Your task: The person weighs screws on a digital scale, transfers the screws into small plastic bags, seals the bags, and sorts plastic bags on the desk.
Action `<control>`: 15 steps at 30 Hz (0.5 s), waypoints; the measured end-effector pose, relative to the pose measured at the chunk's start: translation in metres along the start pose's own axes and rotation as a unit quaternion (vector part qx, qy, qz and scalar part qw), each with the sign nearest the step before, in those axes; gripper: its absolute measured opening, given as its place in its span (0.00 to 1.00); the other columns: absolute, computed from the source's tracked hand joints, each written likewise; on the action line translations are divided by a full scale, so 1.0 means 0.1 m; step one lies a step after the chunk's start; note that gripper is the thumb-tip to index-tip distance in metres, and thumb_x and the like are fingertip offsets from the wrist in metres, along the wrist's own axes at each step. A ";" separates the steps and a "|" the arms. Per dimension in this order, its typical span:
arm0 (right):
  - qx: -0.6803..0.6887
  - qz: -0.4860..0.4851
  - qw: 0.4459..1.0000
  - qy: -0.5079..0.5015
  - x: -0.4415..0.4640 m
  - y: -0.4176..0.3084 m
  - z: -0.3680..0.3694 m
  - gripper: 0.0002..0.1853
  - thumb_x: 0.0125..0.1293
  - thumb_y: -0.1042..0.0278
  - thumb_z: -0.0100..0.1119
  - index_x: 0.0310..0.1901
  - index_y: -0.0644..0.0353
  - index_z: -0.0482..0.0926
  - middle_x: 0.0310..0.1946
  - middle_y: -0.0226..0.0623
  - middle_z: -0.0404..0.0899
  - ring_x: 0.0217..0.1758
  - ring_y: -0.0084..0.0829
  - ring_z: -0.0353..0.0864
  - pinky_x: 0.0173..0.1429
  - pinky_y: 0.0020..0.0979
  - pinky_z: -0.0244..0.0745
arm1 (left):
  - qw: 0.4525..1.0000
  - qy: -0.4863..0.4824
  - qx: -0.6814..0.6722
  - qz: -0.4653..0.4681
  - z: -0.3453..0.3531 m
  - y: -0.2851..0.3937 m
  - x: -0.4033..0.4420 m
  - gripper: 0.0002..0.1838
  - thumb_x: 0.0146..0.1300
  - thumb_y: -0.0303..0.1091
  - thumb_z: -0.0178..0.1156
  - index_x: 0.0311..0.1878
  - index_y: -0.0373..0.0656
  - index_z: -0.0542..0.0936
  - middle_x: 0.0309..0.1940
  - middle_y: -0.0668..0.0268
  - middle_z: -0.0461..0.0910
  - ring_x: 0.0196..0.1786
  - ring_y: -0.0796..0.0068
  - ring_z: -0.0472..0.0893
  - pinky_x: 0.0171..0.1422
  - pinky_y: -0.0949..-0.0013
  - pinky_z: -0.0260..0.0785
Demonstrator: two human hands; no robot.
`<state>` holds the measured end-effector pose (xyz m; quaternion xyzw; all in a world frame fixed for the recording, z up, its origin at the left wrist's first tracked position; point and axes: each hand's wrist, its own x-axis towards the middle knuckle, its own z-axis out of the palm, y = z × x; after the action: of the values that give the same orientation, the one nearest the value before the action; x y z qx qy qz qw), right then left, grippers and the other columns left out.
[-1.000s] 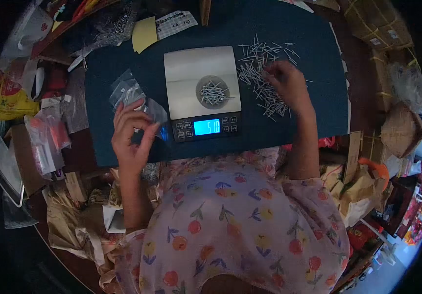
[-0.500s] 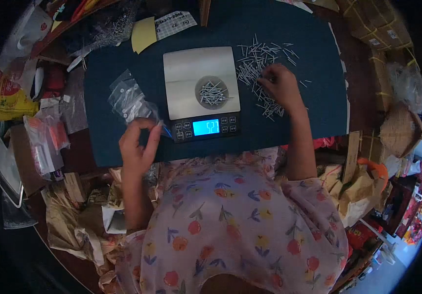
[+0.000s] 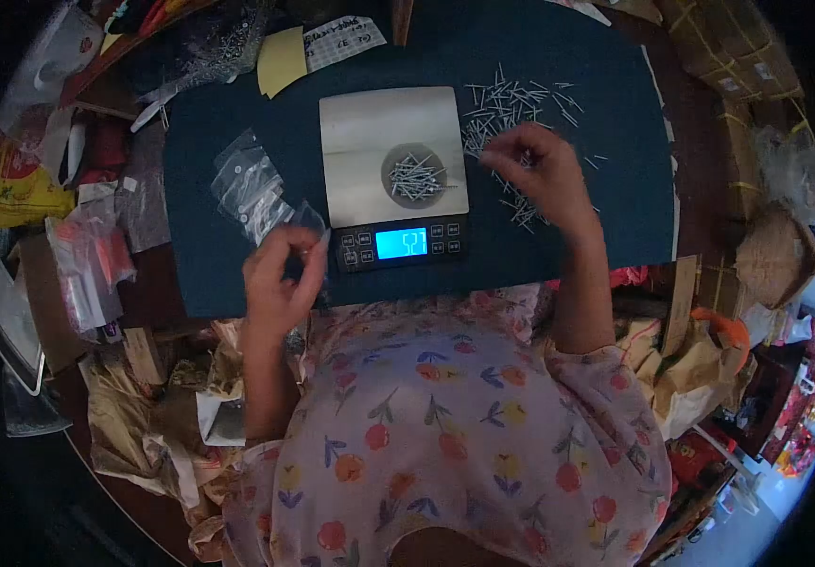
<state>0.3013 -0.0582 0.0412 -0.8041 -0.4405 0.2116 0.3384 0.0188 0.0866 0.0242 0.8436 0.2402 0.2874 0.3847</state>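
A digital scale (image 3: pixel 390 128) stands mid-table with its display lit, reading about 527. On its plate is a small round dish (image 3: pixel 439 197) full of screws or nails (image 3: pixel 414 176). To the right lies a loose pile of the same pieces (image 3: pixel 502 109). My right hand (image 3: pixel 542 175) hovers over the pile's near side, thumb and fingertips pinched together; what lies between them is too small to make out. At the scale's left, my left hand (image 3: pixel 283 269) pinches a clear plastic bag (image 3: pixel 308 219). More small clear bags (image 3: pixel 249 184) lie just beyond it.
A yellow paper (image 3: pixel 282 62) and a handwritten note (image 3: pixel 343 42) lie at the table's far edge. Bagged goods (image 3: pixel 91 269) and brown paper (image 3: pixel 143 435) sit at the left. Cardboard boxes (image 3: pixel 729 47) are stacked at the right.
My left hand has closed on a bag and moved right, towards the scale. My right hand has shifted left over the pile. The display went from about 510 to 527.
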 end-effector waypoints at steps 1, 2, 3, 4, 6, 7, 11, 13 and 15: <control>0.016 -0.033 0.999 0.007 -0.01 -0.04 0.05 0.14 0.55 0.62 0.68 0.40 0.61 0.81 0.35 0.39 0.80 0.39 0.35 0.80 0.42 0.34 0.75 | 1.000 -0.013 -0.004 0.003 0.01 0.00 0.01 0.05 0.55 0.20 0.62 0.33 0.36 0.75 0.27 0.61 0.77 0.28 0.73 0.77 0.35 0.73 0.68; 0.032 -0.067 0.997 0.013 -0.01 -0.08 0.09 0.15 0.55 0.63 0.68 0.42 0.61 0.80 0.36 0.39 0.80 0.41 0.35 0.80 0.43 0.34 0.75 | 1.000 -0.025 -0.009 0.007 0.01 0.01 0.01 0.05 0.55 0.20 0.62 0.33 0.36 0.75 0.28 0.62 0.78 0.30 0.74 0.77 0.36 0.73 0.68; 0.048 -0.102 0.993 0.019 0.00 -0.10 0.12 0.17 0.56 0.63 0.68 0.45 0.61 0.80 0.38 0.39 0.79 0.42 0.35 0.80 0.45 0.34 0.75 | 0.999 -0.036 -0.012 0.010 0.02 0.01 0.02 0.05 0.55 0.20 0.61 0.33 0.37 0.75 0.30 0.62 0.78 0.32 0.75 0.77 0.38 0.73 0.68; 0.037 -0.113 0.993 0.014 0.00 -0.10 0.14 0.18 0.56 0.63 0.67 0.46 0.61 0.79 0.39 0.40 0.79 0.43 0.35 0.79 0.46 0.34 0.75 | 0.999 -0.034 -0.014 0.021 0.02 0.03 0.03 0.05 0.55 0.19 0.62 0.34 0.36 0.75 0.31 0.61 0.78 0.32 0.74 0.77 0.38 0.73 0.69; 0.016 -0.135 0.991 0.002 0.01 -0.07 0.20 0.20 0.57 0.63 0.67 0.49 0.60 0.77 0.41 0.41 0.78 0.45 0.36 0.79 0.48 0.34 0.75 | 0.999 -0.030 -0.017 0.040 0.01 0.06 0.06 0.05 0.54 0.19 0.62 0.34 0.36 0.76 0.33 0.60 0.79 0.32 0.74 0.77 0.38 0.73 0.69; 0.023 -0.131 0.991 0.002 0.00 -0.05 0.24 0.20 0.57 0.63 0.67 0.49 0.60 0.77 0.41 0.41 0.78 0.45 0.37 0.79 0.48 0.34 0.75 | 0.999 -0.020 -0.013 0.041 0.00 0.06 0.06 0.05 0.54 0.20 0.62 0.34 0.36 0.77 0.35 0.59 0.79 0.32 0.74 0.77 0.36 0.73 0.70; 0.041 -0.119 0.992 -0.006 -0.06 -0.02 0.29 0.21 0.57 0.63 0.66 0.51 0.60 0.77 0.44 0.43 0.77 0.49 0.39 0.78 0.51 0.35 0.74 | 0.999 0.009 -0.005 0.041 0.00 0.05 0.05 0.06 0.55 0.20 0.63 0.35 0.35 0.78 0.40 0.57 0.78 0.31 0.75 0.77 0.33 0.74 0.70; 0.035 -0.119 0.992 -0.010 -0.09 -0.01 0.31 0.24 0.57 0.62 0.67 0.54 0.59 0.74 0.49 0.45 0.75 0.54 0.41 0.75 0.57 0.38 0.70 | 0.999 0.020 -0.010 0.033 0.01 0.05 0.05 0.06 0.55 0.20 0.63 0.36 0.35 0.78 0.42 0.57 0.77 0.31 0.76 0.77 0.33 0.75 0.71; 0.019 -0.123 0.992 -0.011 -0.12 0.04 0.37 0.31 0.56 0.60 0.67 0.60 0.58 0.69 0.54 0.46 0.72 0.59 0.43 0.71 0.64 0.44 0.64 | 0.999 0.032 -0.023 0.020 0.04 0.04 0.04 0.06 0.55 0.20 0.63 0.36 0.35 0.78 0.43 0.57 0.77 0.32 0.76 0.77 0.34 0.74 0.71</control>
<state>0.2735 -0.0566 0.0138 -0.7350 -0.5356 0.1855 0.3722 0.0248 0.0847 0.0269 0.8297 0.2287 0.3274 0.3900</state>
